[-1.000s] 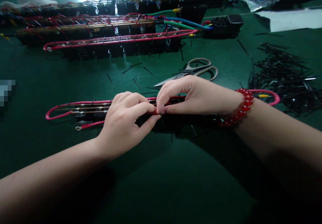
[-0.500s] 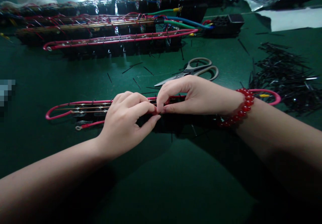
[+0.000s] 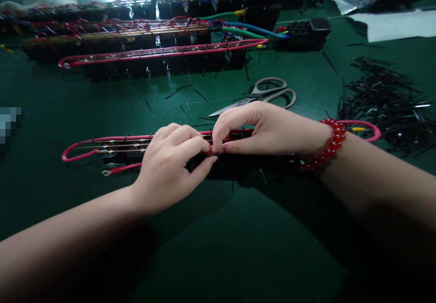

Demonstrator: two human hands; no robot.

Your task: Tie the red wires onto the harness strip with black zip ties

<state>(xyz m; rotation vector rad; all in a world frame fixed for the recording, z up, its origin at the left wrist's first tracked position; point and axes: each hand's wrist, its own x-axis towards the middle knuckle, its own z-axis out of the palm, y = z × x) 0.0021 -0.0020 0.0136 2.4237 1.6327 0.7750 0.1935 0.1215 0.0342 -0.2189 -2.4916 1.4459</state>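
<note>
Both hands meet over a long black assembly [image 3: 117,160] with thin metal rods and a pink-red cable [image 3: 98,139] along its edge. My left hand [image 3: 173,162] lies across its middle, thumb and fingertips drawn together at a small reddish spot. From the right, my right hand [image 3: 255,128] pinches thumb and forefinger at that same spot. What sits between the fingertips is too small and covered to make out. A cable end with a metal ring terminal [image 3: 106,172] sticks out left of my left hand. Behind my right hand lie scissors [image 3: 269,93].
Similar wired assemblies [image 3: 163,53] lie in rows at the back, with a black box-like part [image 3: 306,34] at their right end. A heap of black strips [image 3: 384,105] is on the right. Several loose strips [image 3: 179,91] are scattered on the green table [image 3: 218,248]. White paper [image 3: 402,25] lies back right.
Almost nothing differs. Both hands stay at the same spot, and the right wrist with its red bead bracelet has shifted very slightly.
</note>
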